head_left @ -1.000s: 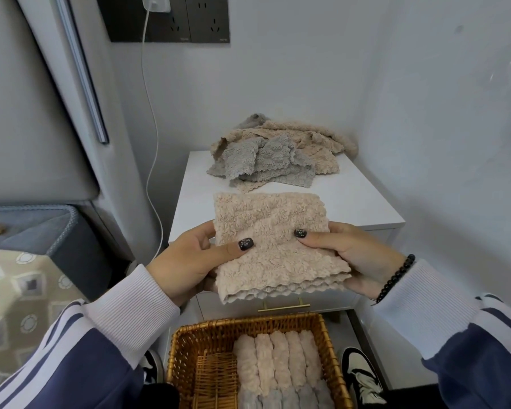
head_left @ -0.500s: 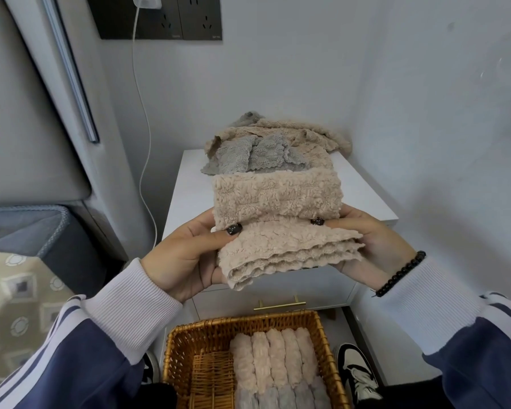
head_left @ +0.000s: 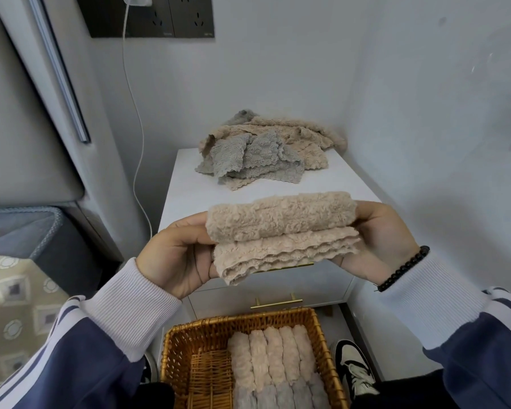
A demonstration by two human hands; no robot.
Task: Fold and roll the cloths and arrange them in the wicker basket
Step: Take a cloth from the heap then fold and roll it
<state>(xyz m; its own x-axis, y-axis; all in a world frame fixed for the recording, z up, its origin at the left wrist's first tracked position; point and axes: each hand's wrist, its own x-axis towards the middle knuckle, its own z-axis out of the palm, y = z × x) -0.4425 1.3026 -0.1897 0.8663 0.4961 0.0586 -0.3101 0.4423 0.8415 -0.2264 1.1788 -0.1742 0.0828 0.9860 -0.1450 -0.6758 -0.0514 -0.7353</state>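
Both hands, left [head_left: 174,255] and right [head_left: 381,240], grip a half-rolled beige cloth [head_left: 281,231] | wicker basket [head_left: 177,349] below holds rolled cloths [head_left: 272,358] | loose cloths [head_left: 266,152] heaped on bench [head_left: 189,190]

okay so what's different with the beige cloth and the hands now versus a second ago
The beige cloth, flat a second ago, is now rolled from its far edge toward the person; only the scalloped near layers remain unrolled. Left hand and right hand kept their grip on its ends. The cloth pile and wicker basket stayed put.
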